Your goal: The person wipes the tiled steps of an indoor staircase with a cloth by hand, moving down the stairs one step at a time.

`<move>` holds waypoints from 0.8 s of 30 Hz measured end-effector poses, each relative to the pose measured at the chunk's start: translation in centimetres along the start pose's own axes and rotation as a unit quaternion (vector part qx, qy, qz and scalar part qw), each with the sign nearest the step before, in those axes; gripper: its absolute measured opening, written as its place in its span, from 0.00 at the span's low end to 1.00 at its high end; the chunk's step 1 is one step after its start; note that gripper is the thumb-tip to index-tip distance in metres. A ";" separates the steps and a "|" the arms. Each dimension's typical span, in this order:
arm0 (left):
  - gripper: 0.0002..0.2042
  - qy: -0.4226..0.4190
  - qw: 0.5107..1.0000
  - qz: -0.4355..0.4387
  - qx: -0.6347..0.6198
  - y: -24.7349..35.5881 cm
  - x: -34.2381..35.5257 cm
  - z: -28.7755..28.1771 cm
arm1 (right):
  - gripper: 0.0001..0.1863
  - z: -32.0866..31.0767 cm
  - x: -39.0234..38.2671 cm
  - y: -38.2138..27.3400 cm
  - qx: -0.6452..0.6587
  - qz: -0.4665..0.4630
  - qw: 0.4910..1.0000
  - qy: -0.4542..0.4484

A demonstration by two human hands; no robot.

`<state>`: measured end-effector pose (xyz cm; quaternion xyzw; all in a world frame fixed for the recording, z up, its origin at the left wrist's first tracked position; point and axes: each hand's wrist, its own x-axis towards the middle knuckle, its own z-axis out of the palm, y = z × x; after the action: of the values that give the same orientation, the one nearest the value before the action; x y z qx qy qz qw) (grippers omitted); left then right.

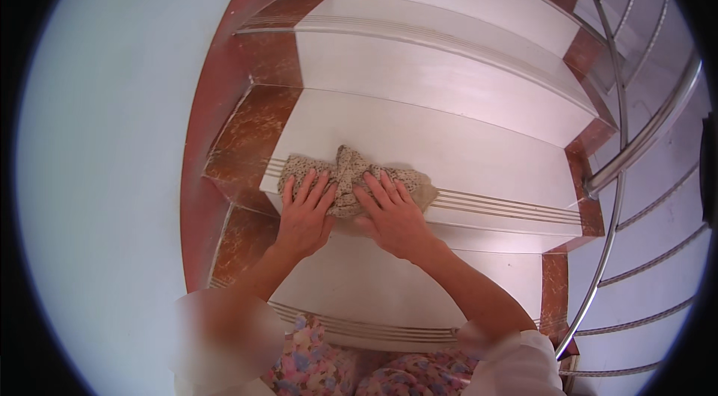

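A tan, speckled cloth lies bunched across the front edge of a white stair tread, over its grooved strips. My left hand rests on the left part of the cloth, fingers spread and laid over it. My right hand presses on the cloth to the right of a raised fold, its fingers also stretched out. The cloth hides part of the tread's edge beneath it.
More white steps with red-brown marbled borders rise ahead. A pale wall with a red skirting is on the left. A curved metal railing with thin bars runs along the right. Floral fabric shows at the bottom.
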<state>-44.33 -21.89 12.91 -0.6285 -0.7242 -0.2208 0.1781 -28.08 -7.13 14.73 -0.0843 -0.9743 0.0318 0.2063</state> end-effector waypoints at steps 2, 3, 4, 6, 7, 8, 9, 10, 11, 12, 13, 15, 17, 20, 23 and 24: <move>0.26 -0.014 1.000 -0.012 0.011 0.4 0.9 0.3 | 0.28 -0.2 0.0 0.4 -0.007 0.013 1.000 -0.015; 0.25 -0.018 0.999 -0.026 0.007 0.8 1.5 0.5 | 0.28 -0.1 0.2 1.1 -0.010 0.017 1.000 -0.014; 0.25 -0.023 0.999 -0.040 0.001 1.3 2.1 0.9 | 0.28 -0.1 0.5 2.1 -0.030 0.043 0.998 -0.028; 0.26 -0.035 0.998 -0.056 0.013 1.8 3.5 2.0 | 0.29 -0.2 1.2 3.5 -0.046 0.070 0.996 -0.044; 0.26 -0.046 0.996 -0.077 0.029 1.8 4.3 2.6 | 0.29 -0.5 1.6 4.3 -0.042 0.082 0.993 -0.069; 0.26 -0.048 0.996 -0.075 0.028 2.0 5.1 3.1 | 0.29 -0.8 1.9 5.1 -0.039 0.096 0.990 -0.095; 0.27 -0.062 0.994 -0.086 0.025 2.1 6.1 3.6 | 0.29 -1.1 2.3 6.0 -0.038 0.098 0.990 -0.096; 0.27 -0.079 0.992 -0.096 0.023 2.2 7.1 4.1 | 0.30 -1.1 2.4 6.8 -0.040 0.115 0.987 -0.105; 0.27 -0.081 0.992 -0.095 0.023 2.3 8.2 4.2 | 0.30 -1.3 2.8 7.6 -0.043 0.129 0.984 -0.113; 0.28 -0.102 0.989 -0.107 0.012 2.3 9.5 4.4 | 0.30 -1.5 3.0 8.4 -0.041 0.131 0.984 -0.114; 0.28 -0.124 0.985 -0.118 0.000 2.6 10.7 4.8 | 0.30 -1.6 3.1 9.4 -0.044 0.159 0.979 -0.123; 0.29 -0.140 0.980 -0.142 0.005 2.6 12.7 5.2 | 0.31 -1.9 3.7 9.8 -0.035 0.205 0.969 -0.136; 0.29 -0.151 0.976 -0.157 -0.001 3.5 13.8 6.2 | 0.30 -1.7 3.1 10.9 -0.036 0.210 0.971 -0.110; 0.28 -0.138 0.979 -0.150 0.016 5.3 13.7 7.3 | 0.29 -1.9 1.6 11.5 -0.043 0.212 0.973 -0.078; 0.27 -0.156 0.983 -0.096 -0.027 7.1 12.9 6.8 | 0.28 -2.8 -1.1 11.4 -0.046 0.207 0.975 -0.064; 0.27 -0.168 0.982 -0.082 -0.024 7.5 12.9 6.7 | 0.28 -3.0 -1.8 11.6 -0.038 0.200 0.977 -0.058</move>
<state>-38.66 -6.71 14.95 -0.5990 -0.7876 -0.1429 0.0200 -23.44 4.03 15.64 -0.2831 -0.9486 0.0402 0.1357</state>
